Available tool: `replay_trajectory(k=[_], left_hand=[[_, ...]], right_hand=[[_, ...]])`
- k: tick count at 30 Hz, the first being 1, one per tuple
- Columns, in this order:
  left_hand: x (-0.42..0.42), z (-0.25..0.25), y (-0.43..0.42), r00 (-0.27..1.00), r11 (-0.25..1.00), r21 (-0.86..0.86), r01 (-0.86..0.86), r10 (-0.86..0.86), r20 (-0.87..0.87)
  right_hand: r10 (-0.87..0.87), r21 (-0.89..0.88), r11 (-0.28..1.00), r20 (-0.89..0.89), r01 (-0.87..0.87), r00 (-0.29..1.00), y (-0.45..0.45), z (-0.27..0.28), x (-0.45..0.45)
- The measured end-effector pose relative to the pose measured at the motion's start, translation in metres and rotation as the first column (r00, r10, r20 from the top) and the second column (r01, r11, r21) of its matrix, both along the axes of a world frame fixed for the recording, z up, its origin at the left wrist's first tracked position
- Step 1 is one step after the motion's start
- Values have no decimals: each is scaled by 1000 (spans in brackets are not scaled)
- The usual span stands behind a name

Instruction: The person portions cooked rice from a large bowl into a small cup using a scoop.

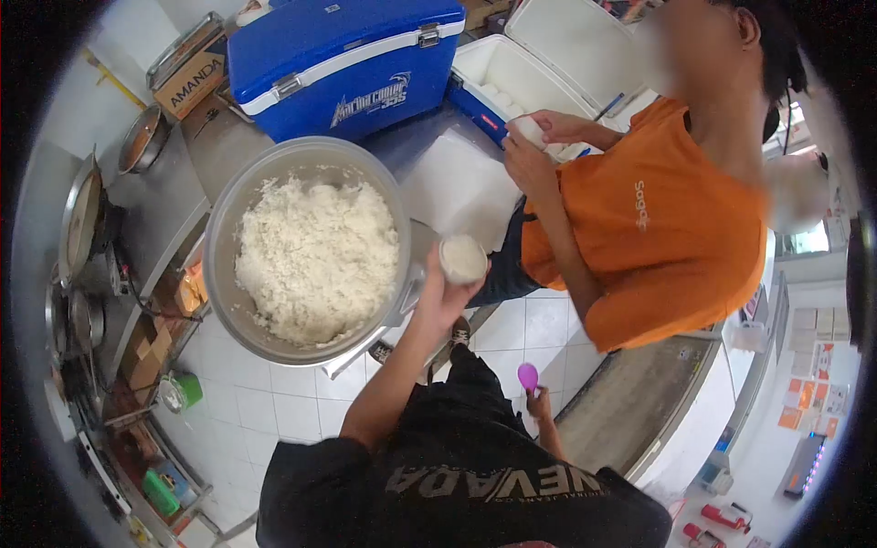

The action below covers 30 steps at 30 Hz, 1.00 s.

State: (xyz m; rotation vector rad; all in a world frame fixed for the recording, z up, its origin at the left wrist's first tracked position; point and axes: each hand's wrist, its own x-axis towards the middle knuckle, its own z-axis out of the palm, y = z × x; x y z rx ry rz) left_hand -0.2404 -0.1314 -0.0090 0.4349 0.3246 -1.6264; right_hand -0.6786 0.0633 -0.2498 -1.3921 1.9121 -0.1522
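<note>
My left hand (448, 290) is wrapped round a small cup of white rice (463, 258), its open top facing up. Low at my right side, my right hand (539, 404) grips a purple rice paddle (527, 375) by its handle. A big round grey pot (216, 265) holds a heap of cooked white rice (315, 260); my left hand is just right of its rim. White paper sheets (461, 187) lie on the counter beyond the cup.
A co-worker in an orange shirt (676, 228) stands at the right, holding a white packet (528, 132). An open cooler (480, 114) with white packets stands beside a closed blue cooler (347, 78). Pans (144, 139) line the left counter.
</note>
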Motion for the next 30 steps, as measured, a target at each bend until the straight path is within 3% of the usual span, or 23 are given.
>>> replay_trajectory(k=[2,4,5,6,7,8,11,14,18,20,22,24,26,28,30], left_hand=[[-10,-52,-62,956,999,12,-49,44,290],[-8,-99,-127,886,990,102,-100,42,461],[-12,-125,-161,551,972,102,-210,31,834],[-14,-133,-187,79,951,58,-304,-35,996],[-14,-140,-207,-263,956,28,-291,-108,959],[-16,-138,-219,-573,965,11,-261,-164,803],[-10,-169,-236,-871,990,27,-137,-134,473],[-16,-139,-229,-830,967,-143,-212,-101,549],[-25,-62,-154,-759,939,-304,-162,78,646],[-24,-27,-89,-691,971,-224,-85,105,715],[-27,-10,-11,-482,979,-116,-169,20,876],[-14,29,63,-252,961,-62,-270,-8,968],[15,30,139,132,927,59,-369,-11,991],[52,3,206,533,626,324,-710,175,828],[93,46,249,472,546,173,-820,474,743]], right_hand=[[-93,-5,996,-143,93,985,22,-15,-33],[-298,230,926,-41,300,954,33,-2,-66],[-388,307,872,-44,382,921,38,12,-77],[-465,359,815,-64,455,883,36,31,-82],[-519,389,767,-91,510,850,35,49,-84],[-550,407,733,-118,545,827,38,58,-88],[-530,396,728,-195,560,826,50,76,-92],[-446,349,813,-141,466,884,49,42,-112],[-244,279,931,-3,236,970,43,-4,-120],[74,76,994,-25,-72,997,5,-2,-93],[378,210,891,150,-403,914,-57,8,-53],[269,185,912,408,-367,872,-114,126,61],[175,339,811,637,-477,751,-155,243,166],[363,147,759,713,-635,600,-167,294,243],[713,-251,606,592,-755,375,-179,313,322]])
